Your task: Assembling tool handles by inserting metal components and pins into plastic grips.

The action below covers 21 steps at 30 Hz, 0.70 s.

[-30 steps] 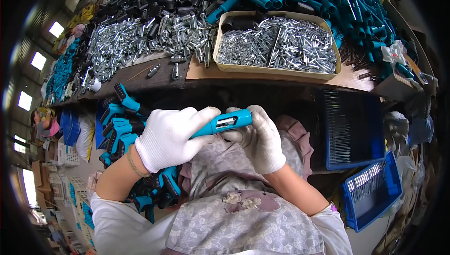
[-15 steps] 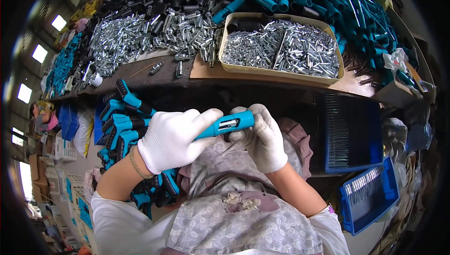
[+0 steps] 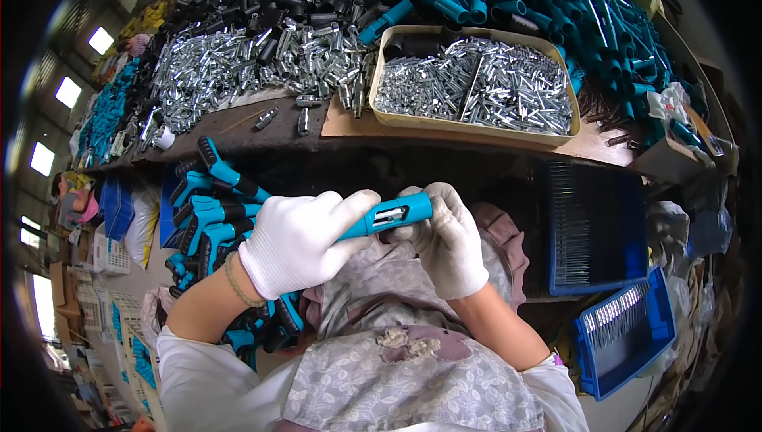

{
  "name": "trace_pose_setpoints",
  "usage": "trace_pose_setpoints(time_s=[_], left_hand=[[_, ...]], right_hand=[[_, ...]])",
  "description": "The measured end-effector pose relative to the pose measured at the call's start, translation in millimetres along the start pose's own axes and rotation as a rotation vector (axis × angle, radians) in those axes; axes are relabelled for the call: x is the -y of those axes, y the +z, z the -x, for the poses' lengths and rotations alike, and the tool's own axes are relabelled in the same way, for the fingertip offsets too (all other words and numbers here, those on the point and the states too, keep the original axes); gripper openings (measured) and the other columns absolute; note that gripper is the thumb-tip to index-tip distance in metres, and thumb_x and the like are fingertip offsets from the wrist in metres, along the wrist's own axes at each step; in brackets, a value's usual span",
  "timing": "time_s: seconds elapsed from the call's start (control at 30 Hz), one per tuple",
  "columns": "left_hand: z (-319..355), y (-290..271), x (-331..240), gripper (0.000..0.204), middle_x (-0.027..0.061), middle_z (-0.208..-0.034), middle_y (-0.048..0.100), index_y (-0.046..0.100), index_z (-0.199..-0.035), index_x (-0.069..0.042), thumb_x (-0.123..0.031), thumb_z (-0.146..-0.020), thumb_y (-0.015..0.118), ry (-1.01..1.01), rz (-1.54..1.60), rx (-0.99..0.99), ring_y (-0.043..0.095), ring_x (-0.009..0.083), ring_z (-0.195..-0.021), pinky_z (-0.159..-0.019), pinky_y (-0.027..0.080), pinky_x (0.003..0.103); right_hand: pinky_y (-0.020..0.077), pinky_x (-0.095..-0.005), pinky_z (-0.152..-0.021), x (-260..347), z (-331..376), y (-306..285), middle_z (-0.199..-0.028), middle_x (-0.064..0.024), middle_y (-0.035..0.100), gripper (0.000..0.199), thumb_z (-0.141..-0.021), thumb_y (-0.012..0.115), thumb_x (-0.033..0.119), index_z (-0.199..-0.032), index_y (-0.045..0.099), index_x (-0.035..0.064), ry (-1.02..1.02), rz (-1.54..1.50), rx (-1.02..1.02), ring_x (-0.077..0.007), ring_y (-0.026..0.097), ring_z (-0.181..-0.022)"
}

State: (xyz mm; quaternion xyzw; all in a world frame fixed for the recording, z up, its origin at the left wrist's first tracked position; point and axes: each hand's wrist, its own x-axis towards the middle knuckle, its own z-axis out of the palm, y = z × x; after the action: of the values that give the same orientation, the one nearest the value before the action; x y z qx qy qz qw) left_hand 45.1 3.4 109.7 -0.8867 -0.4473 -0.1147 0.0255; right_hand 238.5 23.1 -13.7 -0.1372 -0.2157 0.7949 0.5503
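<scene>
Both my hands wear white knit gloves and meet in front of my apron, just short of the bench edge. A teal plastic tube-shaped housing (image 3: 419,207) lies between them, tilted up toward the right. Through the slot in its side a silvery metal part (image 3: 389,216) shows. My left hand (image 3: 295,235) is closed round the housing's left part, with thumb and forefinger stretched along it. My right hand (image 3: 451,241) pinches its right end; whether those fingertips also hold a small piece is hidden.
A cream tray (image 3: 476,127) of small metal pins stands on the bench. Around it lie heaps of metal fittings (image 3: 206,75), black sleeves and teal tubes (image 3: 556,15). Teal-black handles (image 3: 208,222) pile at my left. Blue crates (image 3: 627,337) holding metal rods stand at right.
My hands and the housing have shifted slightly down and right. The housing has tipped a little, and my right fingers have moved slightly round its end.
</scene>
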Motion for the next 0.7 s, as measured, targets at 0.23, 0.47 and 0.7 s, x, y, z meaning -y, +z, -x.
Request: trace_pose_setpoints(time_s=[0.23, 0.47, 0.7], left_hand=[[-10.2, -19.2, 4.3, 0.057, 0.0067, -0.074, 0.059, 0.062, -0.122, -0.01, -0.025, -0.071, 0.081, 0.043, -0.097, -0.051, 0.063, 0.0252, -0.061, -0.052, 0.048, 0.036], [-29.0, -79.3, -3.6, 0.055, 0.0055, -0.074, 0.057, 0.062, -0.123, -0.01, -0.024, -0.072, 0.079, 0.103, -0.384, -0.125, 0.063, 0.0233, -0.062, -0.053, 0.047, 0.036], [-36.1, -109.4, -11.2, 0.055, 0.0074, -0.082, 0.064, 0.063, -0.122, -0.008, -0.02, -0.071, 0.08, 0.124, -0.494, -0.176, 0.066, 0.0248, -0.067, -0.057, 0.051, 0.034]], right_hand=[[0.0609, -0.0346, -0.088, 15.0, -18.9, 17.4, -0.125, -0.0211, 0.056, 0.033, -0.101, 0.059, 0.028, -0.115, 0.047, 0.0002, -0.044, 0.034, 0.074, -0.0238, 0.066, -0.104], [0.0616, -0.0354, -0.088, 46.9, -41.7, 62.5, -0.123, -0.0215, 0.06, 0.038, -0.102, 0.056, 0.022, -0.124, 0.045, -0.007, -0.091, 0.022, 0.164, -0.025, 0.067, -0.104], [0.0617, -0.0337, -0.087, 59.0, -56.3, 88.7, -0.116, -0.0175, 0.062, 0.038, -0.102, 0.057, 0.023, -0.122, 0.048, -0.008, -0.126, -0.05, 0.246, -0.023, 0.068, -0.101]])
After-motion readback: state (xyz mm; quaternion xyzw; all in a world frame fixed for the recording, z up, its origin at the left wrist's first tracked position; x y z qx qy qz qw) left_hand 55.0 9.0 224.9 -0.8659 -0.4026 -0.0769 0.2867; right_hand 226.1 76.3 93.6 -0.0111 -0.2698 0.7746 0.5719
